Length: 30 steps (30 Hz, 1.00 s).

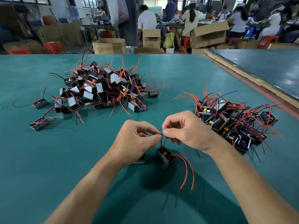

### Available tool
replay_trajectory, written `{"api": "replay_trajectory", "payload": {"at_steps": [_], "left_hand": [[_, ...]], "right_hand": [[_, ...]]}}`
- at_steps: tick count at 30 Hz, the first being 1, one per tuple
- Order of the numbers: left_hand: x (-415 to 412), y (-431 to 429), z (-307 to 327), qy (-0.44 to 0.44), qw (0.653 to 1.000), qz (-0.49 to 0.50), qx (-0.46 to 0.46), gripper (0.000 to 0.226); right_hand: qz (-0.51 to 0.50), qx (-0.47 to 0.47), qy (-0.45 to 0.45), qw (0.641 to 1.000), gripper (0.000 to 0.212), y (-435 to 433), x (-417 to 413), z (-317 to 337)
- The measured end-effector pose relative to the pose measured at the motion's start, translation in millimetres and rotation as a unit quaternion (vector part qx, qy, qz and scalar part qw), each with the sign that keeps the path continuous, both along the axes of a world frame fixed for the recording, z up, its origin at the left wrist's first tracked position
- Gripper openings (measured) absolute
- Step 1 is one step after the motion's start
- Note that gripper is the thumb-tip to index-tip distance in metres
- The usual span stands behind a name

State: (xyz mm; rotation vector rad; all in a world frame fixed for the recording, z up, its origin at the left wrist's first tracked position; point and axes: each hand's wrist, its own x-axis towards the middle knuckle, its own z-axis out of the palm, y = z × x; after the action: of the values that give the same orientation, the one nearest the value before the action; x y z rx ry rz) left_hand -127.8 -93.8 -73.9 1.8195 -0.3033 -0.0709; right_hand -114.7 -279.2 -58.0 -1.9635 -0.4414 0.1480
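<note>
Over the green table (48,159), both hands (161,135) pinch wire ends (161,134).

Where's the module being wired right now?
Head view, centre: the small black module is just below the left hand and right hand, which pinch its wires, with the left pile and right pile beyond it.

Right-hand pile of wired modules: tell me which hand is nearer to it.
Right. The right hand pinches the wires just left of that pile. The left hand pinches the same wires from the other side, farther from the pile.
</note>
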Motion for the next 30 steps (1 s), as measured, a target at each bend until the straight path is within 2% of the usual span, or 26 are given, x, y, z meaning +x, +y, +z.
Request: {"api": "replay_trajectory", "payload": {"at_steps": [3,6,9,12,15,17,19,21,26,30], "left_hand": [[0.5,-0.5,-0.5,-0.009,1.0,0.008,-0.004,0.013],[1.3,0.4,-2.1,-0.007,1.0,0.031,0.003,0.014],[1.9,0.0,-3.2,-0.002,0.998,0.058,0.004,0.015],[2.9,-1.9,-1.9,0.019,0.996,0.082,-0.02,0.015],[4.8,-1.8,-2.0,0.034,0.994,0.091,-0.049,0.024],[4.7,-0.6,-2.7,0.036,0.995,0.089,-0.041,0.023],[4.2,0.0,-3.8,0.036,0.996,0.083,-0.027,0.017],[3.9,-0.3,-4.8,0.043,0.996,0.075,-0.033,0.016],[5.0,-1.7,-5.2,0.06,0.995,0.052,-0.056,0.017],[3.0,-1.0,-3.2,0.064,0.996,0.029,-0.052,0.02]], "right_hand": [[-0.005,0.019,0.024,1.0,0.025,-2.2,1.2,0.7],[-0.035,0.006,0.01,0.999,0.024,-2.4,1.8,-0.3],[-0.133,-0.016,-0.03,0.991,0.023,-6.8,6.9,-4.9],[-0.218,-0.089,-0.039,0.971,0.029,-10.1,13.7,-11.5],[-0.205,-0.156,0.033,0.966,0.038,-9.8,14.4,-14.3],[-0.171,-0.167,0.048,0.97,0.032,-7.2,12.6,-15.0],[-0.153,-0.128,0.041,0.979,0.02,-4.8,11.4,-15.3],[-0.15,-0.064,0.047,0.986,0.018,-3.8,9.9,-13.1],[-0.097,0.115,0.122,0.981,0.008,-3.9,6.2,-3.3],[-0.057,0.16,0.157,0.973,0.012,2.1,2.4,-2.8]]}}
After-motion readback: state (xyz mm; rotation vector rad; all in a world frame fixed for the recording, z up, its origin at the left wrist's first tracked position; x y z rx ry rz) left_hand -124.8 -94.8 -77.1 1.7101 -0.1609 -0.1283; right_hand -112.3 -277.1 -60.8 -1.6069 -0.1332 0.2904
